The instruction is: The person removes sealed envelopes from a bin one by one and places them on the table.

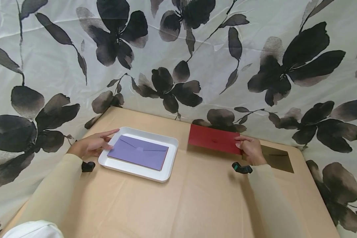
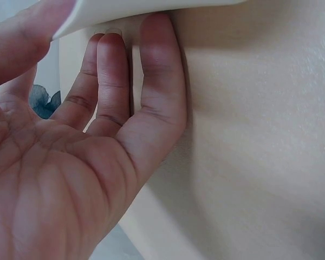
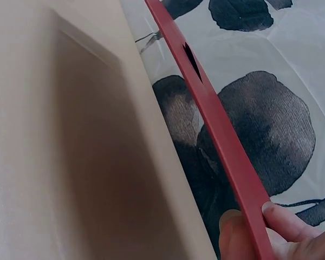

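Note:
My left hand (image 1: 90, 145) grips the left end of a white rectangular tray (image 1: 134, 172). In the left wrist view the thumb lies over the tray's rim (image 2: 146, 11), while the other fingers (image 2: 161, 65) bend beneath it. A lilac envelope (image 1: 139, 154) lies flap up in the tray, with a thin reddish-brown edge showing below it. Over the table's far edge, my right hand (image 1: 251, 150) pinches a red envelope (image 1: 211, 138) by its right end. That envelope is raised and casts a shadow on the table, and in the right wrist view it appears nearly edge-on.
A gold-brown envelope (image 1: 278, 159) lies on the table at the right, partly behind the right hand. The light wood-toned table (image 1: 178, 205) ends against a floral cloth (image 1: 220, 66) at the back. A white rounded thing (image 1: 32, 229) shows at the lower left.

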The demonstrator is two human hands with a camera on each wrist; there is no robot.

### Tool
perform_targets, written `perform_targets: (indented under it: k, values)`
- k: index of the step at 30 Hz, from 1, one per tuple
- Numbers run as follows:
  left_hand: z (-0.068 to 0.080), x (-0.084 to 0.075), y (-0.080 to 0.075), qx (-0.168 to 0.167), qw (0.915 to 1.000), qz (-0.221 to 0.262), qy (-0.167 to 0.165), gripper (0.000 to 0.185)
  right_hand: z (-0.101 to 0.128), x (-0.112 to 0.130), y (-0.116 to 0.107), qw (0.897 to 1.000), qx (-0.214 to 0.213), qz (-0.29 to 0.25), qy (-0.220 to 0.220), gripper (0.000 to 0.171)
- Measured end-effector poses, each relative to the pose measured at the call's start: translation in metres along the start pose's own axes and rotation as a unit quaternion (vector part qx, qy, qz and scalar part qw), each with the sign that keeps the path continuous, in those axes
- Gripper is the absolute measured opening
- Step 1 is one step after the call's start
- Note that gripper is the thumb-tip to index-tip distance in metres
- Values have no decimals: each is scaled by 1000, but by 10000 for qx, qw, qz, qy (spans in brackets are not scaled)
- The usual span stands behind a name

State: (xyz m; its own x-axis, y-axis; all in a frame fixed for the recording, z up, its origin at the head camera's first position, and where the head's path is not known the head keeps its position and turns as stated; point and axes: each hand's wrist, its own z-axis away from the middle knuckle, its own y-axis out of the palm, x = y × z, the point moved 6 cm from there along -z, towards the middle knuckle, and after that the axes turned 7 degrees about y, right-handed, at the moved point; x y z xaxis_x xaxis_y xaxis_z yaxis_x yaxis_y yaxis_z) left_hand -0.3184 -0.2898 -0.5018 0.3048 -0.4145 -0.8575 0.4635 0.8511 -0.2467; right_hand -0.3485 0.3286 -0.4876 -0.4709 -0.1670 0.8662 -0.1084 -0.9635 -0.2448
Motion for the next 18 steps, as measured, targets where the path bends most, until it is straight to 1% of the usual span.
perform_targets:
  k: [3,9,12,15,18]
  values:
    - [-2,-2,1,-59,9999,-102,-27,94,-2,0,-3,10000,56,-21,-19,40]
    - [4,1,-3,-196,9997,-109,-98,92,-8,-4,0,10000,-36,-62,-28,34]
    - [0,1,-2,-249,9995,-92,-157,93,-10,-4,-2,10000,-19,-18,46,34]
    - [-2,2,-4,-247,9995,-91,-165,93,-10,-5,-2,9999,-6,-23,108,35]
    - [-3,2,-3,-138,9998,-65,-102,94,-12,-6,-2,9999,-51,-67,120,35]
